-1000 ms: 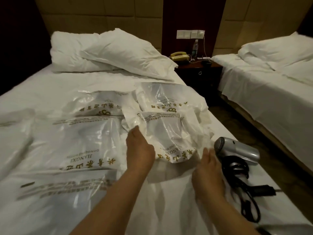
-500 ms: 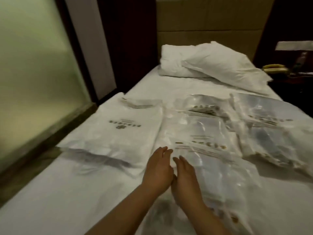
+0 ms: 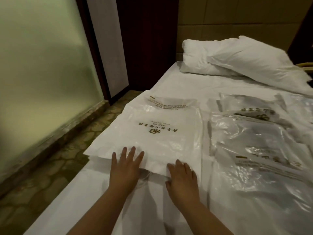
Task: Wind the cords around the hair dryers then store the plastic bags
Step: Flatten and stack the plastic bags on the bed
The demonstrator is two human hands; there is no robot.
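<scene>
A white plastic bag with a gold logo [image 3: 157, 131] lies flat on the bed near its left edge, with something white inside. My left hand [image 3: 125, 168] rests with spread straight fingers on the bag's near edge. My right hand [image 3: 182, 177] lies flat at the bag's near right corner, fingers straight. Several clear plastic bags [image 3: 254, 145] with the same gold print lie crumpled to the right. No hair dryer is in view.
The white bed [image 3: 194, 85] runs away from me, with pillows [image 3: 237, 61] at its head. Left of the bed are a patterned floor [image 3: 55, 163], a frosted glass wall [image 3: 37, 68] and a dark door frame.
The view has swung left, away from the hair dryer and the second bed. My hands left the crumpled bag and now lie flat on the near edge of the left white bag.
</scene>
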